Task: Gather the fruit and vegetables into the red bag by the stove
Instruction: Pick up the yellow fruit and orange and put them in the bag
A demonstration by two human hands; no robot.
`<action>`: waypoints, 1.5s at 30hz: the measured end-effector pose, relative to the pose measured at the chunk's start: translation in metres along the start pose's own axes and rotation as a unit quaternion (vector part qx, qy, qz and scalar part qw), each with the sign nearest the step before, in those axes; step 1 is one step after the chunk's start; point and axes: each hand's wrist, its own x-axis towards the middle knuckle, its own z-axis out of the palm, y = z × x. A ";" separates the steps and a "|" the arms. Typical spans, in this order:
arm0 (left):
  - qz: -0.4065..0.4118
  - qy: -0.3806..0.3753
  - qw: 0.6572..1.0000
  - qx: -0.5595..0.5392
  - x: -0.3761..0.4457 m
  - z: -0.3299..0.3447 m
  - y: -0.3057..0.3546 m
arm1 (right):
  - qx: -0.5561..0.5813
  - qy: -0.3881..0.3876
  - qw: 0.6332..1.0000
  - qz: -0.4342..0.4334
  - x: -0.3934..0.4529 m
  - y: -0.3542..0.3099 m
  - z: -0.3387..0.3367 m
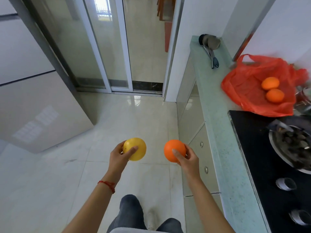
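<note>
Holding yellow fruit (134, 149) in left hand (118, 157), orange (174, 150) in right hand (187, 159), fingers wrapped around each; red bag (249, 88) far right on counter (213, 105), two oranges (272, 90) inside.

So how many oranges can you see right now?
3. One orange is held in the right hand over the floor. Two more lie touching in the red bag on the counter; its folds may hide others.

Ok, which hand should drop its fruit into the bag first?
Right. The right hand with the orange is on the counter side, nearer the red bag; the left hand with the yellow fruit is farther out.
</note>
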 end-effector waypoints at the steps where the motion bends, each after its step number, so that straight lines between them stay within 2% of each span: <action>1: 0.000 -0.002 1.000 0.001 0.013 0.003 0.006 | 0.000 0.000 1.000 0.000 0.013 -0.004 0.004; 13: 0.003 -0.036 0.999 -0.004 0.216 0.037 0.094 | 0.021 0.047 0.999 0.002 0.201 -0.071 0.085; 23: -0.016 -0.075 0.997 0.019 0.352 0.067 0.158 | 0.021 0.085 0.996 0.017 0.311 -0.119 0.129; 31: -0.013 -0.082 0.995 0.050 0.435 0.125 0.192 | 0.017 0.102 0.995 0.016 0.399 -0.152 0.128; 41: 0.006 -0.168 0.980 0.105 0.499 0.216 0.241 | 0.053 0.163 0.985 0.015 0.472 -0.196 0.093; 45: 0.006 -0.223 0.967 0.125 0.510 0.250 0.251 | 0.066 0.221 0.973 0.029 0.479 -0.198 0.078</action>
